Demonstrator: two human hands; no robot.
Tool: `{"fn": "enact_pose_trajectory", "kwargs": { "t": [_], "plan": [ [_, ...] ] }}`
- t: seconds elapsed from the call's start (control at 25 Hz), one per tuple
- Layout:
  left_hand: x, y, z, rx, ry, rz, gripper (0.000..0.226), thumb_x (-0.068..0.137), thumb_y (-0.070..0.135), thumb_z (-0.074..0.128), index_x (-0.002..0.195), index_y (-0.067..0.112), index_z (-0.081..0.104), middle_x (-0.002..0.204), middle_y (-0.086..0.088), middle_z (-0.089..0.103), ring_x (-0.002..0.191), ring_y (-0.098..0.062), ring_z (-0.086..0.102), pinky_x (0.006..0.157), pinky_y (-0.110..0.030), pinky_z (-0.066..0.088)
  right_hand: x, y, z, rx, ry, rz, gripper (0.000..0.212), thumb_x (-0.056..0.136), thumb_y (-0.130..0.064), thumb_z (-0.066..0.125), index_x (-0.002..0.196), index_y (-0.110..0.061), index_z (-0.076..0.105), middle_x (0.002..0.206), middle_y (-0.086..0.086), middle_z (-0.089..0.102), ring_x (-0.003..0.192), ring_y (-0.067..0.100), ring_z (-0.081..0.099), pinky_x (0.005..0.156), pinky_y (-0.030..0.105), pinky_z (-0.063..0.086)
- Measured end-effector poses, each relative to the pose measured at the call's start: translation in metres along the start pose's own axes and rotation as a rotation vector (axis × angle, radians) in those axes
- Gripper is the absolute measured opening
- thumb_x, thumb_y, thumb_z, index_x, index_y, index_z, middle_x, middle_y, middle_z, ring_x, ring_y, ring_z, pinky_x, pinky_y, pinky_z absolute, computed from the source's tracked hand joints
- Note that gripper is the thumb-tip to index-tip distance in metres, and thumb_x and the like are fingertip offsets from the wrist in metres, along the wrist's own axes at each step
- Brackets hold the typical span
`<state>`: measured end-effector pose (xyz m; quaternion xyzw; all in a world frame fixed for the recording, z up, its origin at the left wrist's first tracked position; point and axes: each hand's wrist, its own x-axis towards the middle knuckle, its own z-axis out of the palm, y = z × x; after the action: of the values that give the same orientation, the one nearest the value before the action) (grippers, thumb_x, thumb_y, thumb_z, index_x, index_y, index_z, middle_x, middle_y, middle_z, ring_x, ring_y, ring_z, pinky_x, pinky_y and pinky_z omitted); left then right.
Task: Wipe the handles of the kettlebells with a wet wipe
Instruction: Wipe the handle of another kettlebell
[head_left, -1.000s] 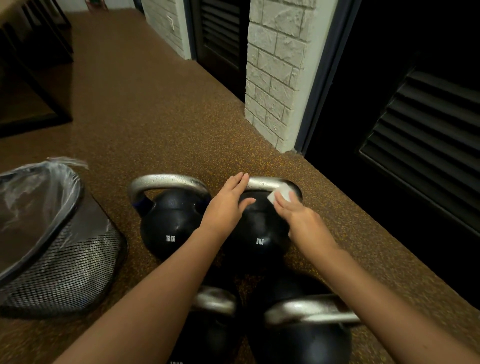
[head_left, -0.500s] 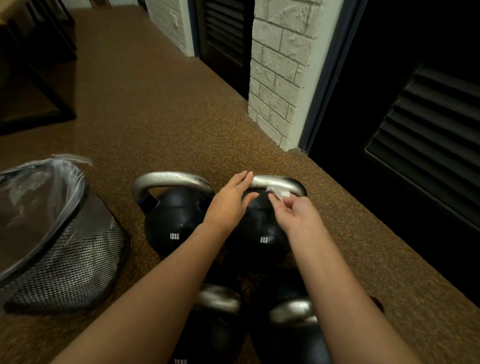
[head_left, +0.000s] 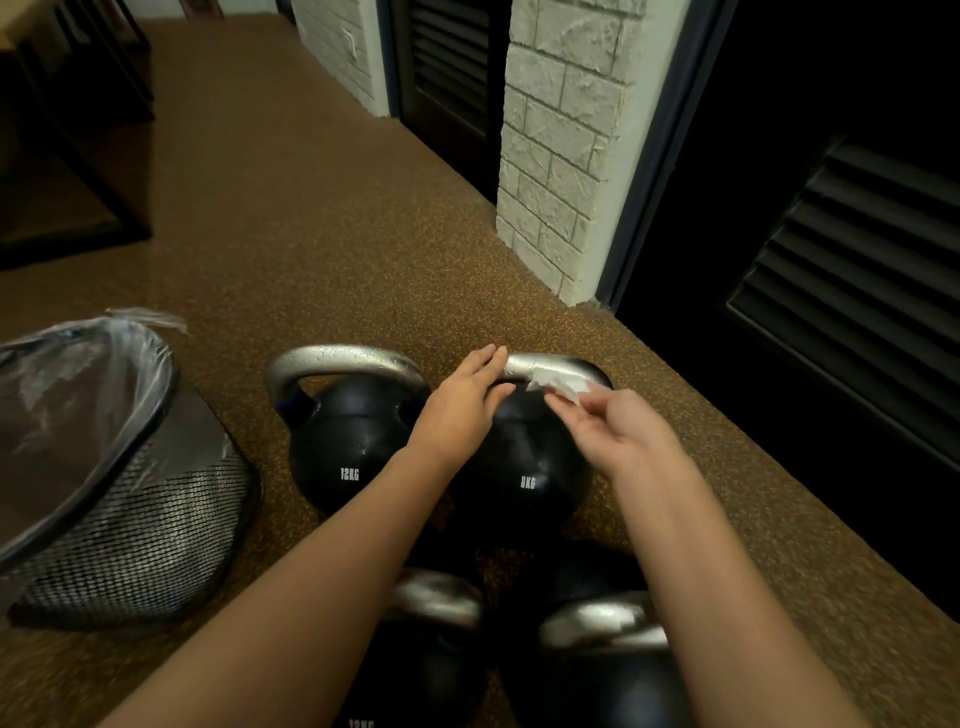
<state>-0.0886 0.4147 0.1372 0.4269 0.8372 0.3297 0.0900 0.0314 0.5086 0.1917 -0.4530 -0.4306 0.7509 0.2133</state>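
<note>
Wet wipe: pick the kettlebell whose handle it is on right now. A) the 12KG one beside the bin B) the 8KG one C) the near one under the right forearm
B: the right hand pinches the wet wipe against the silver handle of the kettlebell marked 8KG, while the left hand rests on that same handle.

Dim, warm light; wide-angle edge distortion

Both forearms extended forward, hands side by side.
Left hand (head_left: 460, 402): palm down, fingers straight and together, pointing toward 1 o'clock, thumb spread. Right hand (head_left: 618, 431): palm turned inward, fingertips (head_left: 558, 402) pinched, pointing toward 11 o'clock.
</note>
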Motion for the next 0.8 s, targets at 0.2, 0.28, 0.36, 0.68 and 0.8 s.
{"fn": "enact_pose_trajectory", "kwargs": {
  "t": [0.2,0.28,0.36,0.68,0.8],
  "plan": [
    [-0.006,-0.006,-0.005,-0.045,0.029,-0.079,0.055,0.096,0.029,0.045,0.146,0.019,0.024,0.153,0.004,0.022,0.139,-0.011,0.024,0.111,-0.031,0.026,-0.001,-0.014,0.007,-0.855,0.151,-0.610,0.055,0.090,0.006,0.041,0.139,-0.018,0.042,0.124,0.011,0.057,0.091,0.022,0.058,0.073,0.027,0.048],
    [-0.009,-0.005,-0.006,-0.053,0.064,-0.087,0.056,0.096,0.025,0.045,0.146,0.019,0.022,0.153,0.005,0.022,0.138,-0.011,0.025,0.110,-0.030,0.027,0.002,-0.002,0.016,-1.230,-0.009,-0.679,0.075,0.086,0.008,0.045,0.149,-0.021,0.015,0.134,0.015,0.049,0.113,0.028,0.054,0.092,0.032,0.044],
    [-0.009,-0.001,-0.009,-0.061,0.093,-0.056,0.056,0.096,0.016,0.044,0.146,0.017,0.022,0.153,0.003,0.024,0.138,-0.012,0.027,0.110,-0.028,0.027,0.005,0.004,0.025,-1.337,-0.098,-0.694,0.092,0.084,0.008,0.048,0.148,-0.021,-0.013,0.137,0.019,0.043,0.118,0.033,0.049,0.090,0.035,0.044],
    [-0.002,0.014,-0.008,0.025,-0.063,0.063,0.068,0.084,-0.003,0.040,0.146,0.020,0.024,0.152,0.005,0.025,0.137,-0.015,0.030,0.110,-0.036,0.032,0.018,-0.015,0.024,-1.091,-0.211,-0.502,0.095,0.084,-0.001,0.051,0.147,-0.030,-0.014,0.146,0.015,0.036,0.128,0.029,0.045,0.101,0.034,0.040],
    [-0.002,0.020,-0.004,0.302,-0.050,0.144,0.064,0.087,0.011,0.045,0.146,0.021,0.022,0.146,-0.002,0.030,0.133,-0.024,0.032,0.111,-0.042,0.028,0.020,-0.025,0.005,-1.238,-0.144,-0.488,0.082,0.082,0.008,0.044,0.149,-0.026,0.011,0.154,0.006,0.025,0.138,0.028,0.031,0.109,0.034,0.033]
  ]
}}
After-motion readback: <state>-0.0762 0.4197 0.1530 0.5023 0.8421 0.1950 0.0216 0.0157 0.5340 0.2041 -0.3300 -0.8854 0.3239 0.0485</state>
